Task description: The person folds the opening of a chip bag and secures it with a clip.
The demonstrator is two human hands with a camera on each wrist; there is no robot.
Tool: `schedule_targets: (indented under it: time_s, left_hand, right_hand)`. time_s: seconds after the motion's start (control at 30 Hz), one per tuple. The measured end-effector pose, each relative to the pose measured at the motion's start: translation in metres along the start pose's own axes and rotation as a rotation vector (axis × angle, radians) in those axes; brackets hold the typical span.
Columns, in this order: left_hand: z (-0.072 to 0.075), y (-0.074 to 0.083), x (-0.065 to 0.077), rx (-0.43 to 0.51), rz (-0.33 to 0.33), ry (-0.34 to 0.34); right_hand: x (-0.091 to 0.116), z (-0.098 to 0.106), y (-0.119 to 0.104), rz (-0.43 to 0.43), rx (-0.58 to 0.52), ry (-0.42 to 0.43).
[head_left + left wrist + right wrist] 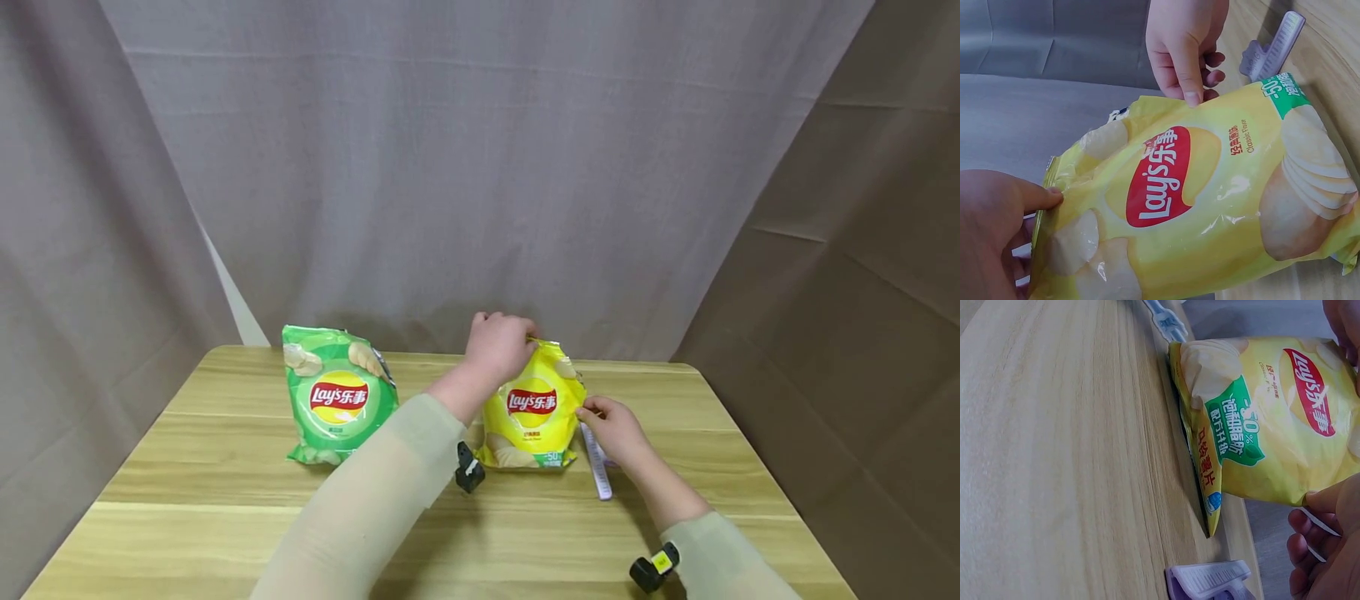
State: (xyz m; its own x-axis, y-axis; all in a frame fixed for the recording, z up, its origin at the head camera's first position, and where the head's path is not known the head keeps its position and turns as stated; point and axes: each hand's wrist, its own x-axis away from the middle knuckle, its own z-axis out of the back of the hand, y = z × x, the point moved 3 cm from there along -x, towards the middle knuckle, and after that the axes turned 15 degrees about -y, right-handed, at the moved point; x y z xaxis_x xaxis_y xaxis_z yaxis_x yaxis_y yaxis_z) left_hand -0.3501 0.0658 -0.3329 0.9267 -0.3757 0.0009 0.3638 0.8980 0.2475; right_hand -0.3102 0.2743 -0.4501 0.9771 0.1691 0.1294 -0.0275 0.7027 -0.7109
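Note:
A yellow Lay's potato chip bag (531, 417) stands upright on the table, its lower edge on the wood. My left hand (501, 346) pinches the top edge of the bag, thumb on the printed front in the left wrist view. At the bag's right side edge, my right hand (617, 429) pinches the film between thumb and curled fingers. Just below that hand lies a lilac bag clip (597, 467) with a ruler-like marked bar. Farther left stands a green Lay's chip bag (337, 400), partly covered by my left sleeve, with silvery film showing at its upper right.
A pale blue clip-like thing (1167, 324) lies on the table near the yellow bag's lower corner in the right wrist view. The wooden table (187, 533) ends at a grey curtain (480, 167) behind, with brown cloth (847, 333) on the right.

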Motion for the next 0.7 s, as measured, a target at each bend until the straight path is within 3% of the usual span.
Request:
schedule_targets:
  time_s: [0.3,0.7]
  left_hand:
    - [0.0018,0.0014,-0.0002,0.008,-0.010,0.007]
    - [0.0021,-0.0010,0.0008,0.031,-0.091,0.027]
  right_hand:
    - [-0.0015,0.0028,0.0013,-0.003,0.000,0.005]
    - [-0.0013,0.0037,-0.0018,-0.026,0.002,-0.013]
